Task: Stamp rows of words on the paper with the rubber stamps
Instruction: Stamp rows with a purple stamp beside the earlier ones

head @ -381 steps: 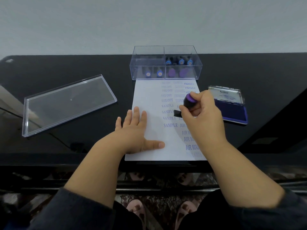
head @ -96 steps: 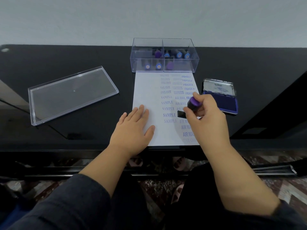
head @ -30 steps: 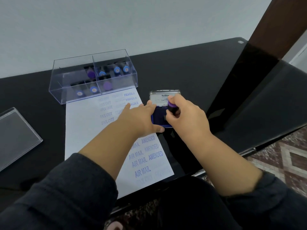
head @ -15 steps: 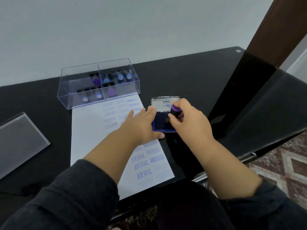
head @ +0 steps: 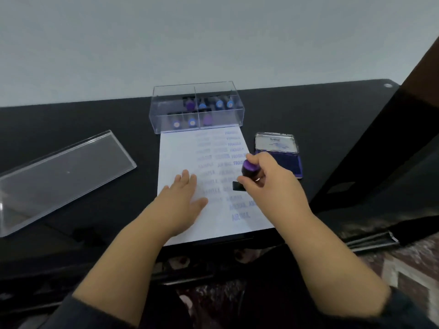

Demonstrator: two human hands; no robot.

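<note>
Holding rubber stamp (head: 248, 170) over paper (head: 180, 150), right of printed columns; my right hand (head: 268, 184) fingers pinching its barrel, base aimed down for next word. My left hand (head: 181, 203) flat, fingers straight, pinning paper against slip. Ink pad (head: 278, 154) open just right of paper for re-inking; stamp box (head: 197, 108) at paper's far edge, lid (head: 61, 176) left of paper on tabletop (head: 308, 115).
</note>
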